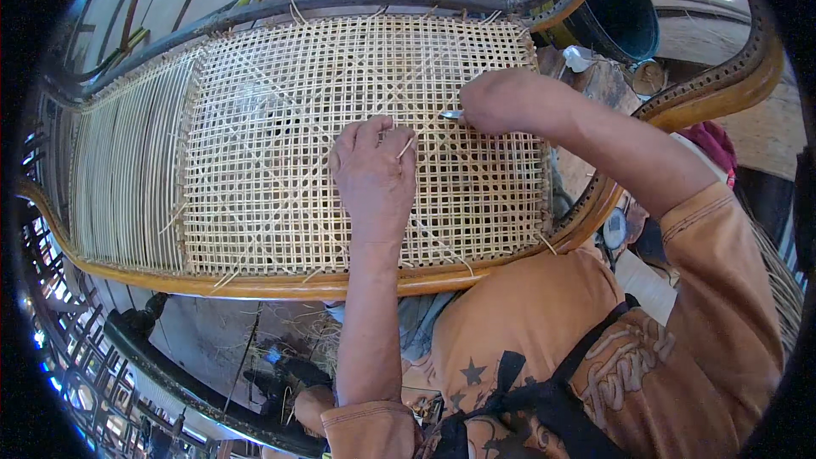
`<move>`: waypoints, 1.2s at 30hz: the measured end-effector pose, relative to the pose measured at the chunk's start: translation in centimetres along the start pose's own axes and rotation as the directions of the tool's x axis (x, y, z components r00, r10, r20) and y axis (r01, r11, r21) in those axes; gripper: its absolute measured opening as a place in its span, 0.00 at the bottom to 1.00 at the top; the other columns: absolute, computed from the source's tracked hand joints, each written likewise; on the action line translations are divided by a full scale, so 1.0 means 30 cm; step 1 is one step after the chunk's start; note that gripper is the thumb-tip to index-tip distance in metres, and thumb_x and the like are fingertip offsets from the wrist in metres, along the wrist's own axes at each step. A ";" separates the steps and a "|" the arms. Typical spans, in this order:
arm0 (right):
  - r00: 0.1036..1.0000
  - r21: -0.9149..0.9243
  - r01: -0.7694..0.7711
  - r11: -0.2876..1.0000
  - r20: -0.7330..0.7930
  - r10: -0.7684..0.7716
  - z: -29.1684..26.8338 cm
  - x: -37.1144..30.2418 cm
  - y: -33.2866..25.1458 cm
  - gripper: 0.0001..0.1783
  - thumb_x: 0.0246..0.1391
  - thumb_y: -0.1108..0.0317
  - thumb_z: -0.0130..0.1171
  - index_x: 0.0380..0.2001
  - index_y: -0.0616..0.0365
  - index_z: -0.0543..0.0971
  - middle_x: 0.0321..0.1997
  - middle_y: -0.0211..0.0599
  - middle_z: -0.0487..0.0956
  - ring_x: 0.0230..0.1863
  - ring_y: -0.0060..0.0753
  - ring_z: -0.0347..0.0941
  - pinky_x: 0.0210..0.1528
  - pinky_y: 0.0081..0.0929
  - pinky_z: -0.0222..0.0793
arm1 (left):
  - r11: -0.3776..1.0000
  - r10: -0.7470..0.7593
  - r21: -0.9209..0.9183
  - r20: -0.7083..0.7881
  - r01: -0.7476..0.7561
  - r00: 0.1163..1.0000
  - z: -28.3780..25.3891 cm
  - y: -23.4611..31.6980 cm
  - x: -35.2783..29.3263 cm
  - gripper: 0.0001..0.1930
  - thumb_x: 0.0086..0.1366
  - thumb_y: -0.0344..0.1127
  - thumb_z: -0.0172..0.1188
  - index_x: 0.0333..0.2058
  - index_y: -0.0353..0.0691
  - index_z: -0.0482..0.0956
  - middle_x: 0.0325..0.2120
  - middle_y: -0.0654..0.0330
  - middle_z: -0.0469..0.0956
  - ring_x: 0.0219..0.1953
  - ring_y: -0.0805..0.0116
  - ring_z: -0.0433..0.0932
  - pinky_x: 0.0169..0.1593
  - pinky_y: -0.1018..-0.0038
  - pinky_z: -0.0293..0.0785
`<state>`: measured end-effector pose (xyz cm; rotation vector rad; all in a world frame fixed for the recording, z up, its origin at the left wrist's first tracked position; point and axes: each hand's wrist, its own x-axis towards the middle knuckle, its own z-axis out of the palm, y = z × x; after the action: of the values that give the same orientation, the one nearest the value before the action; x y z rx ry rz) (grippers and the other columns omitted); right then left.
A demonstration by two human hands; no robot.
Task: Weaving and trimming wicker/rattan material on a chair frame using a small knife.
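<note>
A wooden chair frame (pixel 406 282) lies across in front of me, filled with an open woven cane panel (pixel 280 178). My left hand (pixel 372 172) rests on the middle of the weave, fingers curled, with a short end of a pale cane strand (pixel 407 147) sticking out between thumb and forefinger. To its right my right hand (pixel 500 102) is closed in a fist just over the panel. From that fist a small, shiny pointed metal blade (pixel 450 115) points left; its handle is hidden. Some diagonal strands cross the square mesh, and loose strand ends (pixel 228 275) hang over the near rail.
At the left, parallel cane strands (pixel 127 170) span the frame without cross-weaving. A dark bucket (pixel 625 17) stands beyond the frame's curved right part. Below the near rail lies a dark turned wooden piece (pixel 195 387). Fibre scraps (pixel 314 327) litter the floor.
</note>
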<state>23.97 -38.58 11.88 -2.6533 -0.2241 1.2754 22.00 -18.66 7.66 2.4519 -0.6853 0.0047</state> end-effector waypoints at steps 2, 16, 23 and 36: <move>0.999 -0.040 0.018 0.999 0.030 -0.017 -0.011 0.020 -0.002 0.18 0.50 0.59 0.52 0.26 0.67 0.78 0.27 0.53 0.77 0.32 0.52 0.75 0.34 0.43 0.70 | 1.000 0.001 0.004 -0.002 -0.001 1.000 0.005 0.002 -0.001 0.06 0.49 0.32 0.62 0.29 0.46 0.80 0.34 0.65 0.75 0.42 0.62 0.70 0.47 0.65 0.64; 0.995 0.158 -0.083 0.984 -0.037 0.090 0.154 0.008 0.019 0.20 0.58 0.57 0.44 0.28 0.66 0.75 0.27 0.53 0.76 0.32 0.54 0.74 0.34 0.44 0.68 | 0.998 -0.022 -0.065 0.031 0.024 0.999 0.004 -0.007 -0.016 0.04 0.51 0.34 0.59 0.28 0.47 0.79 0.36 0.65 0.73 0.46 0.61 0.66 0.51 0.62 0.59; 0.980 0.217 -0.137 0.967 -0.113 0.164 0.153 -0.020 -0.013 0.20 0.58 0.57 0.45 0.30 0.65 0.75 0.27 0.52 0.76 0.32 0.53 0.74 0.34 0.44 0.68 | 0.998 -0.004 -0.057 0.023 0.005 1.000 0.003 0.002 -0.009 0.05 0.49 0.33 0.62 0.28 0.44 0.80 0.34 0.63 0.74 0.42 0.62 0.70 0.48 0.64 0.63; 0.988 0.102 -0.067 0.993 -0.132 0.080 0.122 0.057 0.053 0.16 0.52 0.56 0.49 0.32 0.58 0.76 0.32 0.52 0.76 0.37 0.52 0.72 0.39 0.45 0.67 | 0.978 -0.098 -0.170 0.134 0.120 0.986 -0.011 -0.071 -0.027 0.12 0.46 0.30 0.59 0.33 0.35 0.76 0.37 0.49 0.73 0.46 0.50 0.68 0.52 0.58 0.62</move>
<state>22.24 -39.37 7.97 -2.6734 -0.0436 1.0906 22.35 -16.60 6.65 2.3283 -0.5759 -0.2445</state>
